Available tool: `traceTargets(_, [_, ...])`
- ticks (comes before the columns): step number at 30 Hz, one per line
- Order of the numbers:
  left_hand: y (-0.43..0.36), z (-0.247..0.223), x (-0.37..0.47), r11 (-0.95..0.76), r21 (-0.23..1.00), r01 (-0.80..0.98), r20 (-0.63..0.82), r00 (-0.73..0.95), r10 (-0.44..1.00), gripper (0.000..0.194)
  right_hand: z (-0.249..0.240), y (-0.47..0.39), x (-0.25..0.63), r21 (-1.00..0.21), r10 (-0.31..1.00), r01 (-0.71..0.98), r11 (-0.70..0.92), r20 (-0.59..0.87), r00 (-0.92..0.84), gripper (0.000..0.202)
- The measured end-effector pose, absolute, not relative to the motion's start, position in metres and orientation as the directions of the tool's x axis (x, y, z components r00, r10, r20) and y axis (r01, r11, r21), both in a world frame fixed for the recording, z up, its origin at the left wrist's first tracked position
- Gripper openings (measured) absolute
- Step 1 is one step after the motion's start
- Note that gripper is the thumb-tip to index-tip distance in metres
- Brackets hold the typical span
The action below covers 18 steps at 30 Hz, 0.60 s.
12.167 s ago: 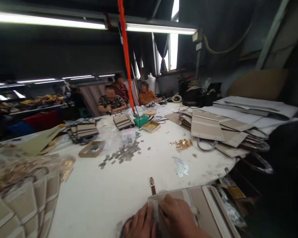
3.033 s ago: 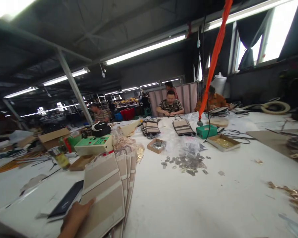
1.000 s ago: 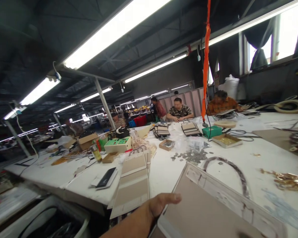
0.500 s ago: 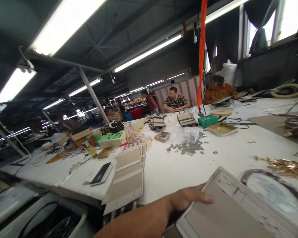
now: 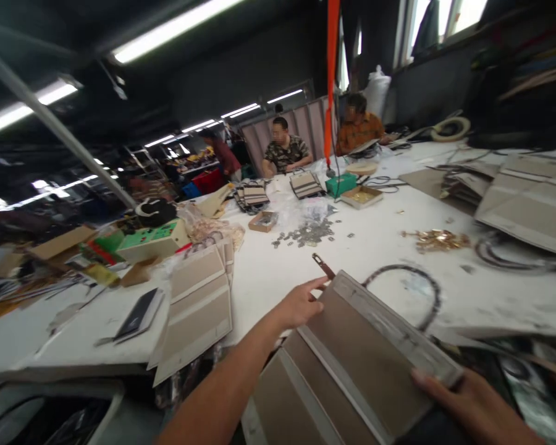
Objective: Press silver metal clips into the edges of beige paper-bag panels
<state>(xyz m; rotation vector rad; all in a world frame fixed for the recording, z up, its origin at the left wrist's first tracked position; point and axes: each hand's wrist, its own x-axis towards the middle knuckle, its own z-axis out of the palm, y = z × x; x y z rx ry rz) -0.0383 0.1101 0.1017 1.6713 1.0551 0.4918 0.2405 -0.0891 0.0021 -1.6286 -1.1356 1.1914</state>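
Observation:
A beige-brown bag panel (image 5: 366,346) with grey edge strips tilts in front of me, over the table's near side. My left hand (image 5: 301,304) grips its upper left edge, thumb on the face and index finger stretched along the top. By that fingertip a brown strap end (image 5: 323,266) with a metal-rimmed slot sticks out. At the right edge my right hand (image 5: 472,395) is closed on the panel, thumb on top and the other fingers hidden. Behind the panel arches a dark bag handle (image 5: 426,281).
Stacked panels lie at left (image 5: 199,303) and right (image 5: 532,198). Gold-coloured metal pieces (image 5: 438,240) and grey metal plates (image 5: 306,232) are scattered on the white table (image 5: 259,272). A dark booklet-like item (image 5: 139,314) lies left. Two co-workers sit across the table.
My view has turned right and down. The panel now shows more fully, with my right hand visible on its right edge. My left hand stays at its left edge, index finger now stretched out.

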Motion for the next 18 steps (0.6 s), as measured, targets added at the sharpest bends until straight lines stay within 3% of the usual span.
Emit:
traceTargets(4, [0.080, 0.052, -0.051, -0.151, 0.856, 0.495, -0.022, 0.327, 0.945, 0.067, -0.005, -0.103, 0.221, -0.886, 0.873, -0.030, -0.462, -0.461, 0.159, 0.072])
traceTargets(6, [0.046, 0.027, -0.078, -0.245, 0.783, 0.571, 0.182, 0.166, 0.969, 0.054, -0.009, -0.104, 0.214, -0.873, 0.854, -0.113, -0.474, -0.488, 0.182, 0.072])
traceTargets(9, [-0.005, -0.010, -0.137, -0.145, 0.700, 0.699, 0.255, -0.055, 0.965, 0.053, -0.012, -0.106, 0.212, -0.858, 0.842, -0.185, -0.480, -0.509, 0.178, 0.073])
traceTargets(13, [-0.045, -0.052, -0.196, 0.166, 0.664, 0.729, 0.091, -0.298, 0.950, 0.074, -0.012, -0.107, 0.217, -0.835, 0.827, -0.221, -0.504, -0.540, 0.153, 0.069])
traceTargets(18, [-0.044, -0.054, -0.203, 0.290, 0.656, 0.697, -0.165, -0.243, 0.956, 0.076, -0.017, -0.109, 0.223, -0.790, 0.786, -0.254, -0.557, -0.601, 0.145, 0.067])
